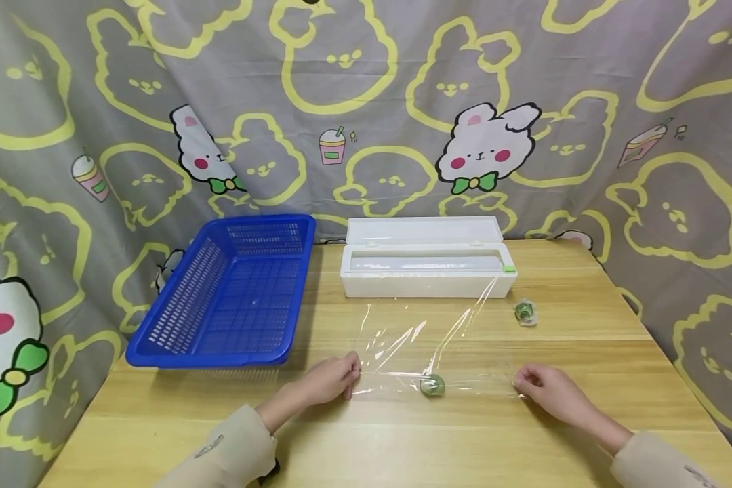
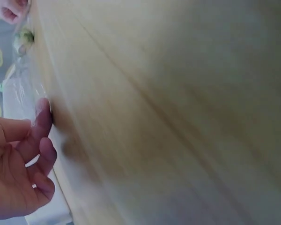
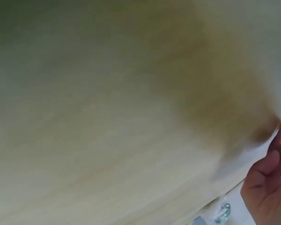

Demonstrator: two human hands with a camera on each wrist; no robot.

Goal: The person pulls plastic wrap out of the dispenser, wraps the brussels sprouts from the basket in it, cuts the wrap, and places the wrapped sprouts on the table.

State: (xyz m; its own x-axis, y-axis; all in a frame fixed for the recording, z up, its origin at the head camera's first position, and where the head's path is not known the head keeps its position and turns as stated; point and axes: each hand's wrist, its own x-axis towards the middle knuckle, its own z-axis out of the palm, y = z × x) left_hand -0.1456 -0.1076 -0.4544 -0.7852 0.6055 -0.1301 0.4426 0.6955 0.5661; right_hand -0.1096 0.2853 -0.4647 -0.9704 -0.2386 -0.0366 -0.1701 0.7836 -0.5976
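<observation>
A sheet of clear cling film [image 1: 402, 337] stretches from a white cling film box [image 1: 423, 285] toward the front of the table. My left hand [image 1: 334, 378] pinches its near left corner between thumb and index finger, the other fingers loosely bent in the left wrist view. At the near right corner, my right hand [image 1: 552, 392] pinches the film with thumb and fingertips. A small round green item [image 1: 432, 385], pale green in the left wrist view, lies on the table, overlapped by the film between both hands. Another green item [image 1: 525, 312], wrapped in clear film, lies right of the box.
The box's lid [image 1: 423, 230] stands raised at the back, with the film roll [image 1: 427, 263] inside and a green piece [image 1: 509, 269] at its right end. A blue plastic basket [image 1: 301, 291] stands at left. Behind the wooden table [image 1: 402, 447] hangs a patterned curtain [image 1: 396, 81].
</observation>
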